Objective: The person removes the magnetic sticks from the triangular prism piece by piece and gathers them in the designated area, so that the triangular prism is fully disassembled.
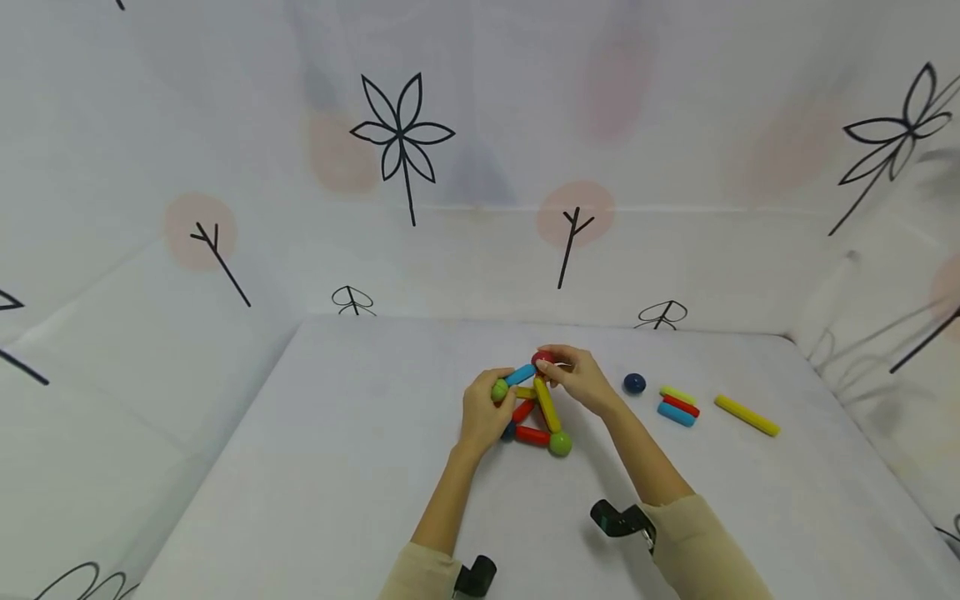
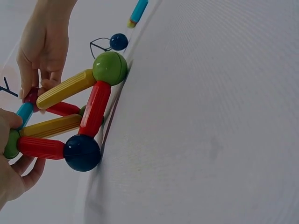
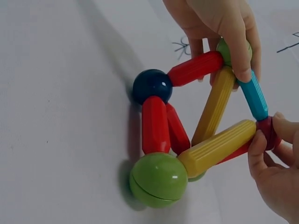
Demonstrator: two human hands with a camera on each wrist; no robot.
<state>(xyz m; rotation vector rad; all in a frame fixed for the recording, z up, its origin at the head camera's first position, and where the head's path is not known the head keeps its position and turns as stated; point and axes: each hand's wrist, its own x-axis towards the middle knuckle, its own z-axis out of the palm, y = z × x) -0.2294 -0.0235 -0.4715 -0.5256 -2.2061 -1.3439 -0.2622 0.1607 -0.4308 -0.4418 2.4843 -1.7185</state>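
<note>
A frame of balls and rods stands on the white table between the hands. My left hand [image 1: 483, 412] grips a green ball [image 1: 498, 389] at its upper left corner. My right hand [image 1: 585, 381] pinches a dark red ball [image 3: 266, 132] at the top. A light blue rod [image 3: 253, 95] spans these two balls. From the dark red ball a yellow rod [image 1: 547, 406] slopes to a larger green ball [image 3: 159, 181] resting on the table. A red rod [image 3: 155, 125] joins that ball to a navy ball [image 3: 152, 87]. Another green ball is mostly hidden behind the rods.
Right of the frame lie a loose dark blue ball [image 1: 634, 383] and three short rods side by side: yellow-green [image 1: 678, 395], red [image 1: 681, 406] and light blue [image 1: 677, 414]. A longer yellow rod [image 1: 747, 416] lies farther right. Patterned cloth [image 1: 480, 250] rises behind the table.
</note>
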